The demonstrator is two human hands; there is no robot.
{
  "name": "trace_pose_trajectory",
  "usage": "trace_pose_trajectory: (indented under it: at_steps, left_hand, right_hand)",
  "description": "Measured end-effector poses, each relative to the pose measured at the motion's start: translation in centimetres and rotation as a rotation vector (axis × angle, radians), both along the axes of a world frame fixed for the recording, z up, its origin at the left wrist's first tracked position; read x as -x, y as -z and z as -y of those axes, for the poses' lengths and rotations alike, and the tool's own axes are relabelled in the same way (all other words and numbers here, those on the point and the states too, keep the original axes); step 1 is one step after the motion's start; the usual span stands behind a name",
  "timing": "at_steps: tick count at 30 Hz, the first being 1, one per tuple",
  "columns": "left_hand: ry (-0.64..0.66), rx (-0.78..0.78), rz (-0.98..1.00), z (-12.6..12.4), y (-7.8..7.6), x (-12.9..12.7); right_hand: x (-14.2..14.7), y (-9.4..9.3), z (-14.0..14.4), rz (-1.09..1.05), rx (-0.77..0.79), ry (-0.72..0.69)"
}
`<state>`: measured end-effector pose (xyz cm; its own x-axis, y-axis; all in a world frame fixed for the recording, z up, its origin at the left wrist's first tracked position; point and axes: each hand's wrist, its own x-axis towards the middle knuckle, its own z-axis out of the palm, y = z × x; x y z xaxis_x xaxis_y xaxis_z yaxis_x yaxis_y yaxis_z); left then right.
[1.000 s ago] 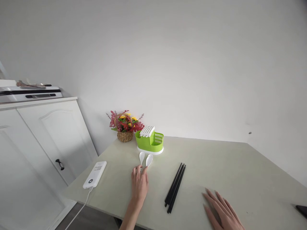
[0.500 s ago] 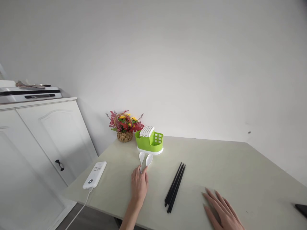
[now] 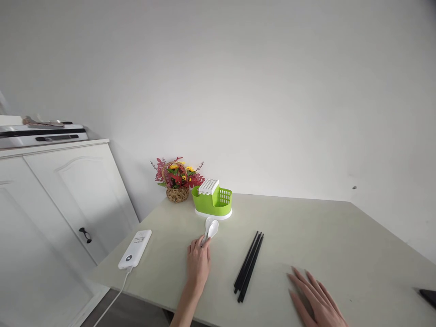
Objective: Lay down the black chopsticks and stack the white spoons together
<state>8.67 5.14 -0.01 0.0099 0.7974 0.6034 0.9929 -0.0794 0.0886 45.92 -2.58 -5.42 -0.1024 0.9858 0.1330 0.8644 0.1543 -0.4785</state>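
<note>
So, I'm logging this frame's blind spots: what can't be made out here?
Head view:
- White plastic spoons: handles hidden under the left hand; the grip is unclear.
- Dark flat object: cut by the right edge.
- Right hand: cut by the bottom edge.
- White power bank: print too small.

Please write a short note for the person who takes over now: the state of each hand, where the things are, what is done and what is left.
Left hand: fingers on the handles of two white spoons, bowls overlapping, on the table in front of the green holder.
Right hand: flat on the table, open, holding nothing.
Black chopsticks: bundled on the table between the hands.
Done: spoons drawn together.
Left: spoons and chopsticks all lie outside the holder; whether the spoons are actually gripped cannot be told.
</note>
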Motion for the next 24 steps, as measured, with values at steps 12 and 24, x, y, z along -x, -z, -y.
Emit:
trace_pose_trajectory:
  at_steps: [12, 24]
  left_hand:
    - [0.04, -0.003, 0.056, 0.1, -0.3, -0.2]
    - [0.009, 0.025, 0.024, 0.2, -0.7, -0.3]
  right_hand:
    - [0.3, -0.6, 0.5, 0.031, -0.01, 0.018]
    - [0.3, -0.2, 0.3, 0.015, -0.033, 0.027]
